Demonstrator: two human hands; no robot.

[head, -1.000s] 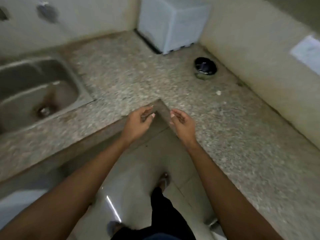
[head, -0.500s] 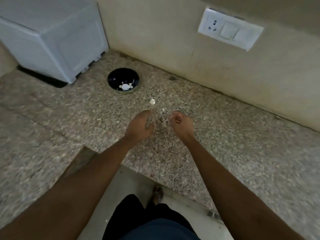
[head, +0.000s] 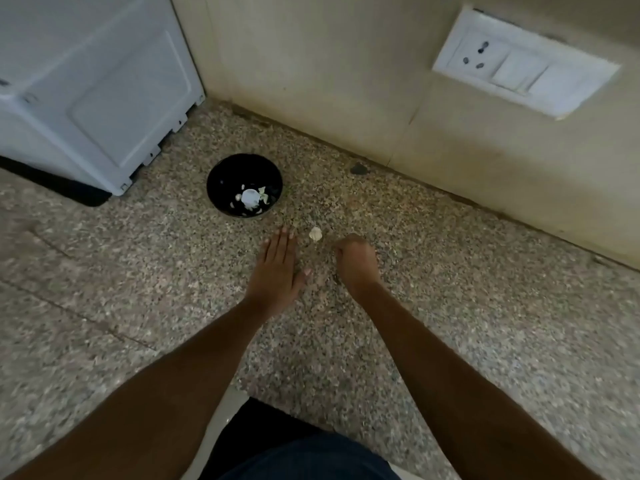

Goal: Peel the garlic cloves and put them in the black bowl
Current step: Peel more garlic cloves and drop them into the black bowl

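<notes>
The black bowl (head: 244, 186) on the desk (head: 450, 306) already holds some pale garlic pieces. One garlic clove (head: 315, 233) lies between both hands, apparently not peeled. The left hand (head: 277, 268) is flat with straight fingers; the right hand (head: 356, 261) is curled, and I cannot tell if it holds something.

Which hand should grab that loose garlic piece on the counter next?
Left, probably. The left hand lies open, fingertips beside the garlic piece. The right hand is equally near but curled; whether it holds anything is hidden. The black bowl sits on the left.
</notes>
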